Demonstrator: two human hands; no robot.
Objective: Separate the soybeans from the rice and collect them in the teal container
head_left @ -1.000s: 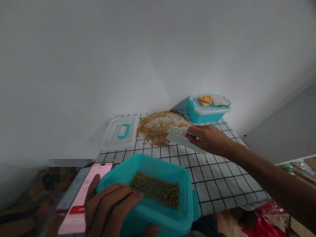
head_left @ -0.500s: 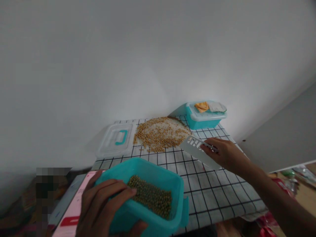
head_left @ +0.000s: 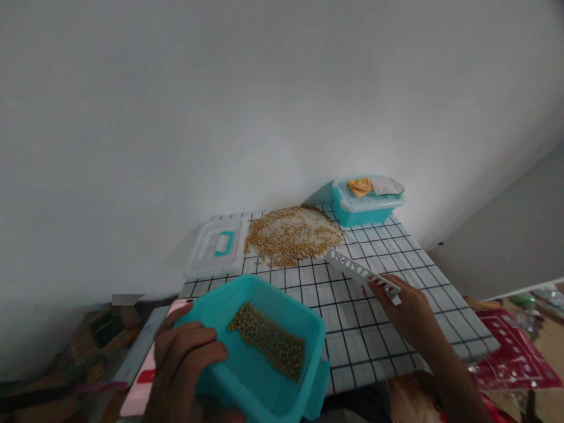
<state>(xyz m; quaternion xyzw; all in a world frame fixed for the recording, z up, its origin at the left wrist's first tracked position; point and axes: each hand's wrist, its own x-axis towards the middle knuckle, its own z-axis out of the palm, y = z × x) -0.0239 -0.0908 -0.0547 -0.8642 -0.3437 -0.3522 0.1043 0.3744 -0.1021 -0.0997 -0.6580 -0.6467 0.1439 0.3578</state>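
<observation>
Left hand: your left hand (head_left: 185, 364) grips the near-left rim of the teal tub (head_left: 282, 402) at lower centre. The fingers curl over the edge and the thumb is hidden below.
Right hand: your right hand (head_left: 408, 311), right of centre, is closed in a pinch on the near end of the white slotted scoop (head_left: 359, 271).
Scoop: it hangs just above the checked cloth (head_left: 374, 346), its far tip pointing at the loose pile. The slots look empty, though the dim light could hide a bean.
Tub contents: a band of greenish beans (head_left: 268, 341) lies along the tub floor.
Loose pile: tan beans (head_left: 293, 234) are spread at mid-frame on the cloth. They sit between the clear lid (head_left: 218, 245) on the left and the closed teal box (head_left: 368, 205) on the right.
Side items: a pink phone (head_left: 136, 390) lies partly under your left hand, and a red bag (head_left: 515, 358) sits at lower right.
Step in hand: as I read it, the scoop is between loads, apart from both pile and tub.
Next move calls for: slide the blade flat under the pile's near edge. Lift it level so the beans stay in the slots, and hold the tub steady under your left hand.
</observation>
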